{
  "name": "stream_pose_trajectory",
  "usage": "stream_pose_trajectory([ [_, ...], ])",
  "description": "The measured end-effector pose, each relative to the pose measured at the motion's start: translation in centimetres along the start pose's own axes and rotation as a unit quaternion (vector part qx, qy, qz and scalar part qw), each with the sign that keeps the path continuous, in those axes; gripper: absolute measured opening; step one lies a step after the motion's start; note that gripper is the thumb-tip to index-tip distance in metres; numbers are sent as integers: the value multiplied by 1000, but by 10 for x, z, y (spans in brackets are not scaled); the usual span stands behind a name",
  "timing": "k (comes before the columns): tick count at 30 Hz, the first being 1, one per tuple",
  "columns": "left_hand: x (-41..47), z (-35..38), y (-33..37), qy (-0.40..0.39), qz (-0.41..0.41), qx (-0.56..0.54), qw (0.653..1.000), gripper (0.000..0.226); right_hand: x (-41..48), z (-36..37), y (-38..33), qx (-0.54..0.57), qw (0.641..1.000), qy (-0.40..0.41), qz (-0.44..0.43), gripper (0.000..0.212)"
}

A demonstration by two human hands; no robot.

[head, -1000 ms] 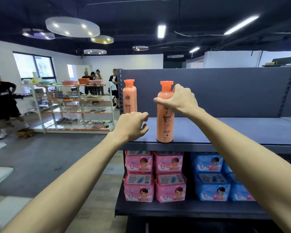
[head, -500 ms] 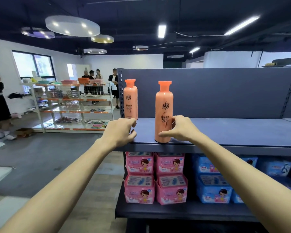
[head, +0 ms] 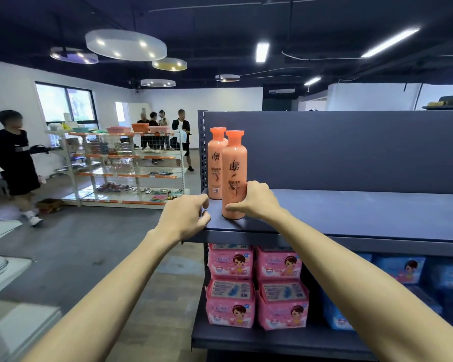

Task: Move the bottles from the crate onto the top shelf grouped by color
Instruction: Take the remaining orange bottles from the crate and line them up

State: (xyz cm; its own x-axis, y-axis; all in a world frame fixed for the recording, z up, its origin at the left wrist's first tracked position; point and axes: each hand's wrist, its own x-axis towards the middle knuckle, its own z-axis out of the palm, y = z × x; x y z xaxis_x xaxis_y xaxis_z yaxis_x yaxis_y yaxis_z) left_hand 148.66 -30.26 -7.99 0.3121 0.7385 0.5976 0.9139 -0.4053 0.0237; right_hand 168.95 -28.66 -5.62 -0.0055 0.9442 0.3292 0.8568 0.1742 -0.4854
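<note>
Orange bottle gripped by right hand; left hand grips shelf.

Your top shelf is a dark blue-grey board. Two orange bottles stand upright on it at its left end. The front bottle is gripped low by your right hand, fingers curled round it. The rear bottle is just behind, above your left fingers. Your left hand holds the shelf's front-left corner. Below your fingers, the lower shelf carries pink packs stacked two high, with blue packs to their right.
</note>
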Motion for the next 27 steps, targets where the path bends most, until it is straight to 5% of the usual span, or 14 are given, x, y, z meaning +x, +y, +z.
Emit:
stream_pose_trajectory([
  [27,37,15,-48,15,0,3,1000,16,50,48,-38,-50,998,35,31,59],
])
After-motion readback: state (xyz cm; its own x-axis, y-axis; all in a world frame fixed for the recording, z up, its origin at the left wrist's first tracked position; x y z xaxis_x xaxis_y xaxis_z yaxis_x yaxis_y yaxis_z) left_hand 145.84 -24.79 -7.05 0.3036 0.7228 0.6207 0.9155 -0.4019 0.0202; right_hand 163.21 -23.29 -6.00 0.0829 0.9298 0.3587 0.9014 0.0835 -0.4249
